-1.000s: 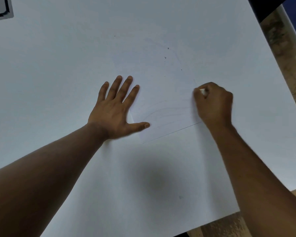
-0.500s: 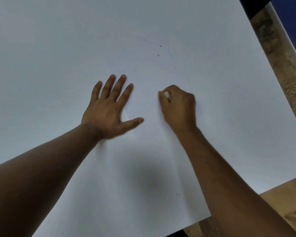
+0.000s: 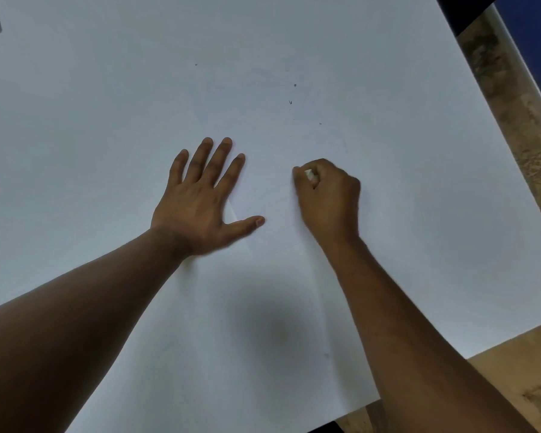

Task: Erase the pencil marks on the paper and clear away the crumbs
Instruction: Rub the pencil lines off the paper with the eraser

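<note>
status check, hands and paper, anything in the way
Left hand flat on paper. Right hand grips eraser. Crumbs beyond, nothing blocking.

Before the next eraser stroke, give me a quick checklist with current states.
1. Left hand flat on the paper, holding it still: ok.
2. Right hand grips the eraser: ok.
3. Eraser in contact with the paper: cannot tell, the fingers hide its tip.
4. Pencil marks gone: not ok, faint curved lines show between the hands.
5. Crumbs cleared: not ok, dark specks lie beyond the hands.
6. Paper fully on the table: ok where its edges can be made out.
</note>
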Demonstrator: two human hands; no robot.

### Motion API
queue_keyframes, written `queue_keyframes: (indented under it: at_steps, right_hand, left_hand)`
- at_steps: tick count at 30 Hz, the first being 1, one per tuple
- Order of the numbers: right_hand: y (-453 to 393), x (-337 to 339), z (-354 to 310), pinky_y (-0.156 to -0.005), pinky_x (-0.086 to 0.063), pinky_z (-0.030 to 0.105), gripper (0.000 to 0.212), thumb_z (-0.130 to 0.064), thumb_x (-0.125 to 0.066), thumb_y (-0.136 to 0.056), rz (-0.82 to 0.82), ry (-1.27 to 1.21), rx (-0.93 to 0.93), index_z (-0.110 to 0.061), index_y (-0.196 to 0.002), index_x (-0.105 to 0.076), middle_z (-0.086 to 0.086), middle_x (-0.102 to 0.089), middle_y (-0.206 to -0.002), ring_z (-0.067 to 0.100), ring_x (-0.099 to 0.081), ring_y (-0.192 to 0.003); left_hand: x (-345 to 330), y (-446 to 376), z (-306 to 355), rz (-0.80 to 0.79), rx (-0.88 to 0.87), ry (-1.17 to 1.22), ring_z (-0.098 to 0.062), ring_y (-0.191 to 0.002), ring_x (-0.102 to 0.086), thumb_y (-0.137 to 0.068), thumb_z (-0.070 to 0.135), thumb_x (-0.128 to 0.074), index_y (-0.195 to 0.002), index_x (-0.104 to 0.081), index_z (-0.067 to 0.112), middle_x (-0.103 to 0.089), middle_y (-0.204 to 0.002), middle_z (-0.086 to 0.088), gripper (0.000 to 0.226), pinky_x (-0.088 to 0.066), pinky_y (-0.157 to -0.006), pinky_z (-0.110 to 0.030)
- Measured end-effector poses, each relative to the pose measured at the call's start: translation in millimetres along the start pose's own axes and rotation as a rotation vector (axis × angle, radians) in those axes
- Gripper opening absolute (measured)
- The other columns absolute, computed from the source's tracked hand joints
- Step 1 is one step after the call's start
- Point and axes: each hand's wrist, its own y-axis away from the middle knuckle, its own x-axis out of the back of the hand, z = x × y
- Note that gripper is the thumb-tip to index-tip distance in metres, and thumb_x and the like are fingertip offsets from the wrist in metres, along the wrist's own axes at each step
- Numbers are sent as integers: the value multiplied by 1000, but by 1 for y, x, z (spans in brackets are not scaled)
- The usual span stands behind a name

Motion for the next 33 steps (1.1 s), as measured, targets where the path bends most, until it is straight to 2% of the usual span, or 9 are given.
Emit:
queue_keyframes:
  at_steps: [4, 7, 8, 11, 14, 17, 25, 29, 33]
  right_hand:
    - [-24, 21, 27, -61, -29, 17, 22, -26, -60, -89, 148, 149, -78, -9, -80, -70, 5, -69, -72, 21, -62, -66]
    - [-32, 33, 32, -60, -32, 20, 23, -24, -57, -88, 131, 133, -152, -12, -70, -60, -11, -53, -59, 7, -46, -52]
    - [-30, 32, 28, -60, -35, 22, 22, -25, -58, -89, 114, 109, -143, -12, -70, -61, -11, -54, -59, 6, -47, -53]
    - [-10, 16, 1, -66, -47, 26, 18, -25, -62, -91, -15, 5, -35, -11, -86, -72, -1, -69, -72, 12, -60, -65]
    - [11, -7, -24, -63, -47, 20, 18, -25, -60, -96, -141, -32, 101, -12, -93, -72, -3, -69, -75, 10, -60, -66]
    - [13, -21, -32, -63, -45, 15, 20, -27, -58, -98, -157, 16, 139, -11, -96, -71, -3, -69, -77, 9, -60, -67]
    - [23, -24, -35, -68, -54, 39, 26, -26, -49, -96, -253, 94, 325, -11, -95, -70, 5, -71, -80, 25, -66, -72]
    - [-1, -14, -22, -69, -53, 34, 22, -22, -52, -96, -173, 104, 244, -11, -94, -71, 3, -72, -81, 23, -66, -73]
    - [31, -24, -38, -67, -53, 37, 23, -22, -50, -97, -335, 93, 410, -11, -94, -69, 5, -70, -80, 23, -64, -71]
  left_hand:
    - [0, 0, 0, 0, -1, 4, -23, -158, 15, -86, 91, -17, -165, -2, 26, 10, -173, -1, 103, 1, -127, -55]
    - [0, 0, 0, -4, -1, 3, -23, -158, 16, -86, 92, -16, -165, -1, 26, 12, -173, 0, 103, 2, -127, -54]
    - [0, 0, 0, -3, -3, 3, -23, -158, 16, -86, 92, -16, -165, -1, 26, 12, -173, -1, 104, 2, -127, -54]
    - [0, 0, -1, -9, -5, -2, -23, -158, 18, -85, 93, -15, -165, 1, 26, 14, -172, -1, 105, 3, -127, -54]
    - [0, -1, -2, -19, -4, -13, -22, -157, 20, -84, 94, -12, -165, 5, 24, 16, -172, -1, 109, 4, -127, -54]
    - [-1, -1, -2, -22, -8, -14, -23, -157, 19, -81, 96, -8, -165, 4, 23, 15, -172, -1, 113, 3, -127, -55]
    - [-2, 1, -2, -6, -14, -2, -25, -158, 16, -82, 93, -14, -165, 0, 20, 12, -173, -3, 111, 4, -127, -54]
    - [-2, 0, -1, -18, -7, 1, -24, -158, 18, -82, 95, -17, -165, 1, 20, 13, -172, -2, 113, 5, -127, -54]
    - [-2, 1, -3, 6, -24, 1, -26, -159, 13, -84, 89, -17, -165, -3, 19, 9, -173, -4, 109, 3, -127, -54]
